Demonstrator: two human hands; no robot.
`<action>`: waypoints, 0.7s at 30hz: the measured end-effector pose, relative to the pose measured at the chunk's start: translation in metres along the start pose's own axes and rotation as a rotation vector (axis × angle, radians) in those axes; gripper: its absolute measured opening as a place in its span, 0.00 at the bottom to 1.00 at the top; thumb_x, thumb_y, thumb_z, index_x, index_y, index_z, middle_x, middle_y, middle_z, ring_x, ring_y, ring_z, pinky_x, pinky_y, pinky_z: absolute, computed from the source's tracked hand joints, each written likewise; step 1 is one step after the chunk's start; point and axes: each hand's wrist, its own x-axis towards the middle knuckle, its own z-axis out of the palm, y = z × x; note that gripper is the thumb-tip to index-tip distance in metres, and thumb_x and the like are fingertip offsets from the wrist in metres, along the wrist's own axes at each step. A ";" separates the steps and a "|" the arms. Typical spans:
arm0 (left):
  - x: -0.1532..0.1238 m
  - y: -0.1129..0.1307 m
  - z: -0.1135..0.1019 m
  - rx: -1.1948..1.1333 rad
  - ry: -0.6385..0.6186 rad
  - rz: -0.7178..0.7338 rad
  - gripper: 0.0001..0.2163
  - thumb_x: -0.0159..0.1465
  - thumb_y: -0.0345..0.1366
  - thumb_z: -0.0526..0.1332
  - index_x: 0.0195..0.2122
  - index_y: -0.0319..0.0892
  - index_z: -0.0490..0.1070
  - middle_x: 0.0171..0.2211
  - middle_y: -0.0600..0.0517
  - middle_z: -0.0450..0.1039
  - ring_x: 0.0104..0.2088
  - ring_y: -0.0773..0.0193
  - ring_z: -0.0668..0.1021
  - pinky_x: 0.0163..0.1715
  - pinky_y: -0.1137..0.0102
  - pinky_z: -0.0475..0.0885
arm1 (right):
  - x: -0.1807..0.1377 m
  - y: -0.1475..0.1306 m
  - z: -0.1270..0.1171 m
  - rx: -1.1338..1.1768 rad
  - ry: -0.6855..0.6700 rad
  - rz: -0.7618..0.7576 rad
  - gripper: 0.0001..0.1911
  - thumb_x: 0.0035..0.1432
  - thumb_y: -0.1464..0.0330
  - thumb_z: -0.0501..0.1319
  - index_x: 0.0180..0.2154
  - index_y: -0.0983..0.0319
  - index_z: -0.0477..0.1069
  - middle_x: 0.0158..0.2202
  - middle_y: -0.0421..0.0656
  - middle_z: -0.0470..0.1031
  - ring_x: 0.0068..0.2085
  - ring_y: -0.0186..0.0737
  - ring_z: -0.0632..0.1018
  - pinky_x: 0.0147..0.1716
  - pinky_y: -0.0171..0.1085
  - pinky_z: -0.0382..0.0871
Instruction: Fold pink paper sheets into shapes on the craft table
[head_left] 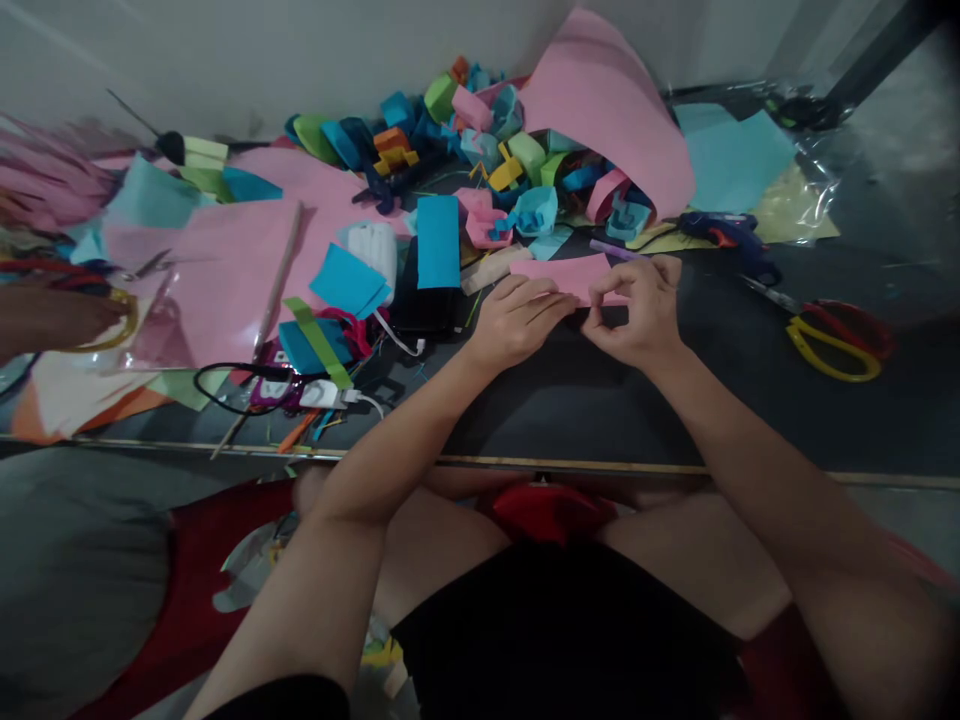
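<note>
A small rectangle of pink paper (pixel 566 268) lies at the table's middle, under both hands. My left hand (pixel 517 318) is closed on its left lower edge, fingers together and the thumb hidden. With thumb and forefinger bent into a ring, my right hand (pixel 637 308) pinches the paper's right lower edge. The two hands' fingertips nearly meet. Just behind the paper are a purple strip (pixel 616 250) and a pale wooden piece (pixel 496 268). A blue paper rectangle (pixel 438 240) rests on a dark phone-like object to the left.
Red-and-yellow scissors (pixel 836 340) and a blue glue gun (pixel 724 230) lie at right. Folded colored paper pieces (pixel 525 155) pile up behind. At left are a pink sheet in plastic (pixel 217 280), cables, and another person's hand (pixel 64 318) with scissors. The table edge (pixel 600 465) runs before me.
</note>
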 end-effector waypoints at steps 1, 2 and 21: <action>0.000 0.000 0.000 0.000 -0.001 0.003 0.13 0.76 0.35 0.56 0.52 0.45 0.80 0.42 0.47 0.85 0.49 0.61 0.83 0.49 0.61 0.76 | 0.000 0.001 0.001 -0.004 -0.026 0.014 0.15 0.53 0.70 0.61 0.44 0.56 0.67 0.38 0.43 0.79 0.42 0.51 0.81 0.57 0.60 0.64; 0.001 0.000 0.000 -0.008 0.000 0.006 0.12 0.76 0.34 0.56 0.52 0.45 0.80 0.42 0.47 0.85 0.49 0.61 0.83 0.49 0.60 0.76 | 0.000 0.002 0.001 -0.010 -0.052 0.024 0.17 0.53 0.71 0.61 0.46 0.56 0.67 0.39 0.43 0.79 0.43 0.51 0.81 0.58 0.61 0.63; 0.002 -0.018 -0.012 -0.014 0.065 -0.118 0.13 0.76 0.38 0.55 0.49 0.47 0.81 0.38 0.48 0.84 0.47 0.59 0.84 0.50 0.58 0.76 | 0.007 0.015 -0.029 -0.052 -0.085 0.153 0.25 0.58 0.69 0.60 0.57 0.52 0.66 0.41 0.46 0.82 0.46 0.59 0.78 0.57 0.70 0.56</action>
